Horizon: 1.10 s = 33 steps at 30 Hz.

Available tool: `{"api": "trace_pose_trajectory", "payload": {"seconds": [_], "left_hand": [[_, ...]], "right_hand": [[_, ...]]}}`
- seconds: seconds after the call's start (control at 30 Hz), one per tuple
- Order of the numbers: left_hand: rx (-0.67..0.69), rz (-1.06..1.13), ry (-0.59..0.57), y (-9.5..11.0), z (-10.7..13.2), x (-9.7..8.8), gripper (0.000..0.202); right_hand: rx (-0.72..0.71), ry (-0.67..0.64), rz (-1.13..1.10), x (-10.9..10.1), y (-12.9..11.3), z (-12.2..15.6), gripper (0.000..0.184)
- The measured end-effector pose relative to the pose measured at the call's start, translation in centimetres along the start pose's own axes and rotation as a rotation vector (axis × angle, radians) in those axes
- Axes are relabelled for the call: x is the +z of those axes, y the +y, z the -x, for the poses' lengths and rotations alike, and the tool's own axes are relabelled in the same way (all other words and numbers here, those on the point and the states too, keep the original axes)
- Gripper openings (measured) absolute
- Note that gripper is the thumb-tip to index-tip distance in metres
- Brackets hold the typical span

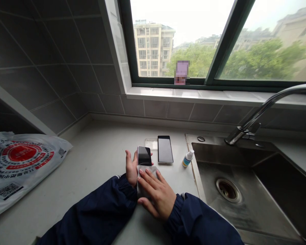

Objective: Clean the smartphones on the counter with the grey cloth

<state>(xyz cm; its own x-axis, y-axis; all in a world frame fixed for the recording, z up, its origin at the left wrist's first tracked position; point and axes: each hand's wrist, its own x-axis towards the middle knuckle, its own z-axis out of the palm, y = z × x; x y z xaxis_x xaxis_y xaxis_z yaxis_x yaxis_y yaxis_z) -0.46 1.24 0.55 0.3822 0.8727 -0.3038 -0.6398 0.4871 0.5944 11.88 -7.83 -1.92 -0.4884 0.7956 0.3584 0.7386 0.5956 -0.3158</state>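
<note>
My left hand holds a smartphone from beneath, its dark screen facing up. The thumb stands away on the left, and fingertips show at the phone's right edge. A thin light-grey cloth covers the lower part of the screen. On top of the cloth my right hand lies flat with its fingers spread, pressing it against the phone. Just to the right, a second, larger smartphone rests on the counter. Partly behind both phones is a clear phone case.
A small white spray bottle with a blue and yellow label stands by the sink's left edge. The steel sink and its curved faucet are on the right. A printed plastic bag lies at left on the white counter.
</note>
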Motion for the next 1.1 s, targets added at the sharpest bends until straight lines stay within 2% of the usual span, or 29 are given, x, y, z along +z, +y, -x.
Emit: {"api": "trace_pose_trajectory", "payload": {"seconds": [0.47,0.67,0.9,1.1], "left_hand": [[-0.045,0.043,-0.024,-1.5,0.9,0.8,0.07],[-0.149,0.078,-0.208,-2.2,1.0,0.8,0.076],[-0.059,-0.031,-0.375,-3.2,0.9,0.1,0.072],[-0.046,-0.059,-0.417,-3.2,0.8,0.1,0.068]], "right_hand": [[0.077,0.048,0.006,0.3,0.4,0.0,0.063],[0.144,0.158,0.052,0.8,1.1,0.1,0.064],[0.211,0.245,0.095,1.3,1.8,0.0,0.067],[0.241,0.269,0.111,1.2,1.9,0.0,0.064]]}}
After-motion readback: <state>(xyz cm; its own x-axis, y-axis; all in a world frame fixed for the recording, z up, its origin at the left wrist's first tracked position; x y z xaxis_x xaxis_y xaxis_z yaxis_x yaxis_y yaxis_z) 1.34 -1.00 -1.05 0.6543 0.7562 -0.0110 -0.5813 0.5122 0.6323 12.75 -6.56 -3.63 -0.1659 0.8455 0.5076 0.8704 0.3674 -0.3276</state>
